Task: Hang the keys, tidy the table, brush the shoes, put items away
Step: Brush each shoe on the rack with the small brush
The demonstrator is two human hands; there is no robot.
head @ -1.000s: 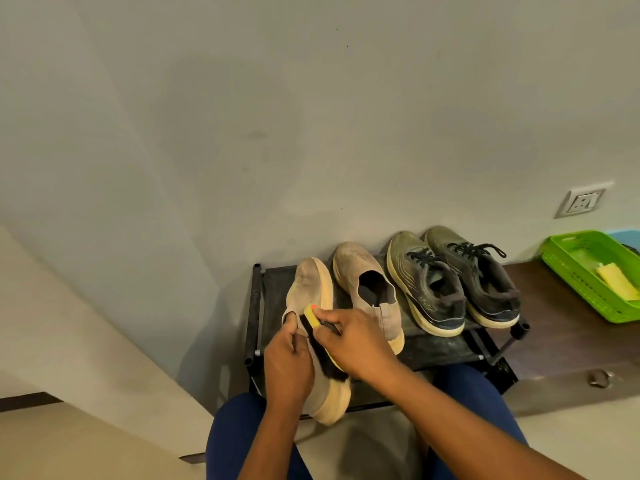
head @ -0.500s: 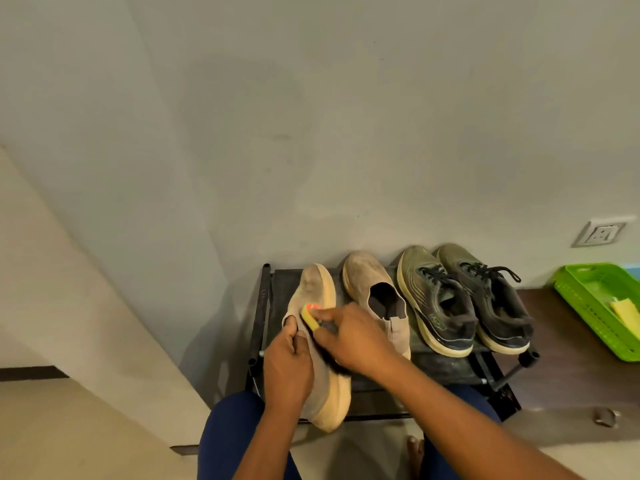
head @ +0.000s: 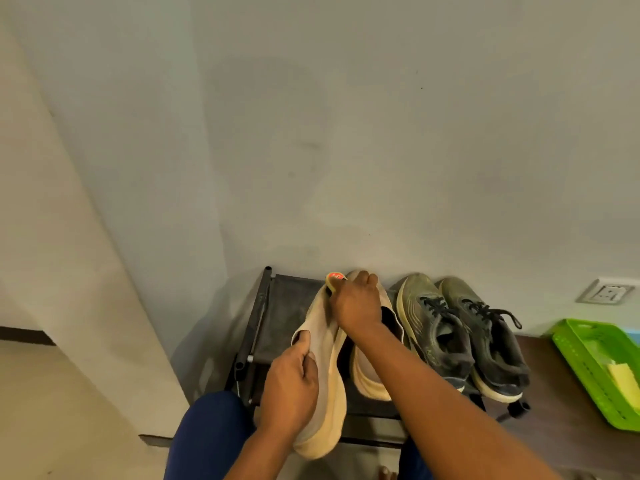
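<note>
Left hand (head: 289,386) gripping beige shoe (head: 323,368) at collar, over shoe rack (head: 263,327); right hand (head: 356,303) closed on brush (head: 333,280), probably at toe. Risk: shoe twisting loose, brush skidding onto neighbouring shoe (head: 372,372).

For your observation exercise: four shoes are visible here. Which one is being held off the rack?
The leftmost beige slip-on shoe: the left hand grips its collar while the right hand works a brush at its toe. The other three sit on the rack.

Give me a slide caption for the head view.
Left hand holds beige knit shoe; right hand runs yellow-handled brush along it.
</note>
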